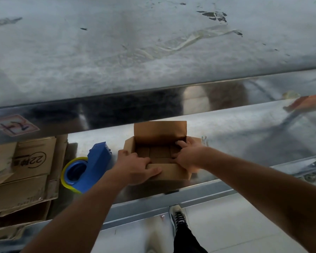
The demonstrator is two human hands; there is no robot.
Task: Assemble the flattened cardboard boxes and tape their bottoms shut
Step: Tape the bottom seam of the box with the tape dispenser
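A small brown cardboard box [160,141] stands upright and open on the metal table [235,136], its far flap raised. My left hand [135,167] grips the box's near left corner, thumb on the near wall. My right hand [187,156] grips the right wall, fingers curled over the rim into the box. A blue tape dispenser [91,167] with a yellow-edged roll lies just left of the box. Flattened cardboard boxes [26,170] are stacked at the left.
A raised steel shelf [153,52] runs across above the table, with a shiny front lip. A red-and-white label [13,125] is stuck on that lip at the left. Below the table edge I see pale floor tiles and my shoe [178,216].
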